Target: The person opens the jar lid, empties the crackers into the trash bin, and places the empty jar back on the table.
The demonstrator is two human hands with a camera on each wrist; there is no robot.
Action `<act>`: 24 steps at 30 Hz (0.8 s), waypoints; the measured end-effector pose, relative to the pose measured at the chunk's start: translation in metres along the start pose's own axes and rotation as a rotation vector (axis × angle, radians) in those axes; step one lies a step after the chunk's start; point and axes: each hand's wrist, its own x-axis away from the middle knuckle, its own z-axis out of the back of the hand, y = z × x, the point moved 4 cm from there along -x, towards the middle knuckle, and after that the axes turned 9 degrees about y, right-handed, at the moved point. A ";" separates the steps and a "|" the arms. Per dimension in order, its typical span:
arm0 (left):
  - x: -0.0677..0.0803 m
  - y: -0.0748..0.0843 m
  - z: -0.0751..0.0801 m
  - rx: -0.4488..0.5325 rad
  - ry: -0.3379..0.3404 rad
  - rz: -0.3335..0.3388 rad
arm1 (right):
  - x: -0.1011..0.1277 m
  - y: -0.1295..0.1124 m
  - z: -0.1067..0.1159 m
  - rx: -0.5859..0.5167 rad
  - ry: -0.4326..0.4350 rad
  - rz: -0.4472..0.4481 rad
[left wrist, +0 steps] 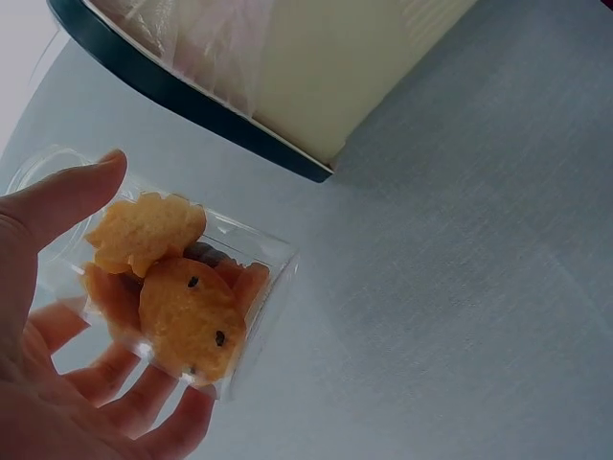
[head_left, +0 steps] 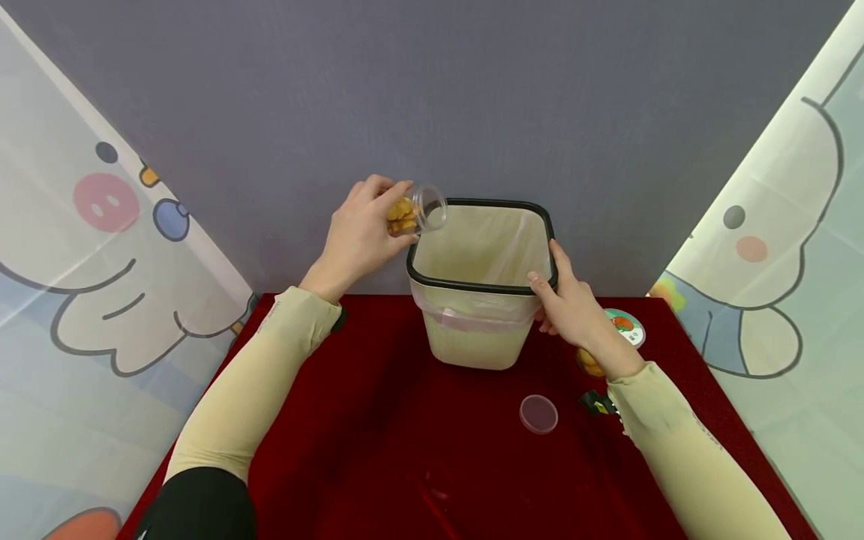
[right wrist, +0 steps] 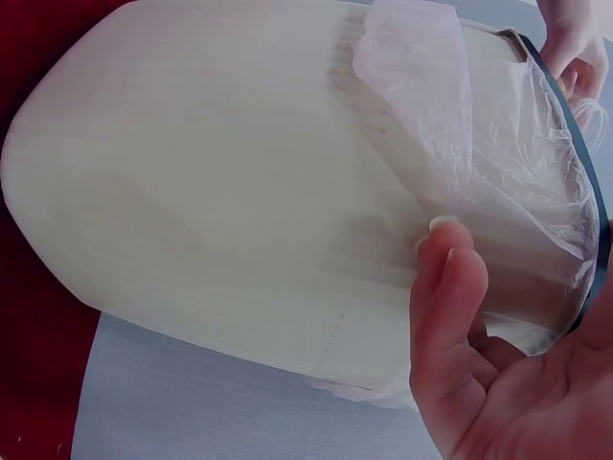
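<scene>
My left hand [head_left: 356, 232] grips a small clear plastic jar [head_left: 430, 208], tipped on its side with its uncapped mouth facing the bin. Golden biscuits [left wrist: 192, 311], some dotted with dark specks, lie inside the jar in the left wrist view. The cream trash bin [head_left: 475, 341] has a black rim and a thin translucent bag [right wrist: 417, 81] folded over its edge. On the near right corner of that rim, my right hand [head_left: 574, 304] holds the bin, thumb over the top and other fingers along the outside. The jar's mouth is right at the bin's left rim.
A round translucent lid [head_left: 538, 414] lies on the red cloth [head_left: 378, 450] in front of the bin. Behind my right wrist are a round container with a white and green top [head_left: 626, 328], partly hidden biscuits [head_left: 589, 363] and a small black item [head_left: 595, 403]. A grey wall [head_left: 304, 112] stands behind.
</scene>
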 end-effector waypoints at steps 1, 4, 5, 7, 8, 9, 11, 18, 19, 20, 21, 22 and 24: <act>-0.001 0.001 -0.001 -0.008 -0.005 -0.010 | 0.000 0.000 0.000 0.001 0.001 0.001; -0.003 0.002 -0.003 -0.027 -0.010 -0.044 | 0.000 0.000 0.000 0.003 0.000 0.004; -0.004 0.003 -0.004 -0.034 -0.012 -0.055 | -0.001 0.000 0.000 0.004 -0.001 0.006; -0.004 0.005 -0.005 -0.048 -0.020 -0.079 | -0.001 0.000 0.000 0.007 -0.004 0.009; -0.004 0.006 -0.006 -0.053 -0.024 -0.091 | -0.001 0.001 0.000 0.008 -0.004 0.010; -0.004 0.007 -0.007 -0.059 -0.031 -0.102 | -0.001 0.001 -0.001 0.008 -0.005 0.010; -0.004 0.009 -0.009 -0.071 -0.045 -0.121 | -0.001 0.001 -0.001 0.007 -0.007 0.009; -0.004 0.014 -0.013 -0.132 -0.070 -0.167 | 0.000 0.002 -0.002 0.006 -0.004 0.011; -0.004 0.015 -0.014 -0.143 -0.074 -0.174 | -0.001 0.002 -0.002 0.007 -0.002 0.011; -0.004 0.016 -0.014 -0.153 -0.079 -0.182 | -0.001 0.002 -0.002 0.008 0.000 0.012; -0.004 0.016 -0.015 -0.165 -0.081 -0.192 | -0.001 0.002 -0.002 0.008 0.001 0.011; -0.004 0.017 -0.015 -0.174 -0.082 -0.201 | -0.001 0.002 -0.002 0.008 0.000 0.012; -0.004 0.018 -0.015 -0.189 -0.082 -0.216 | -0.001 0.001 -0.002 0.005 -0.002 0.014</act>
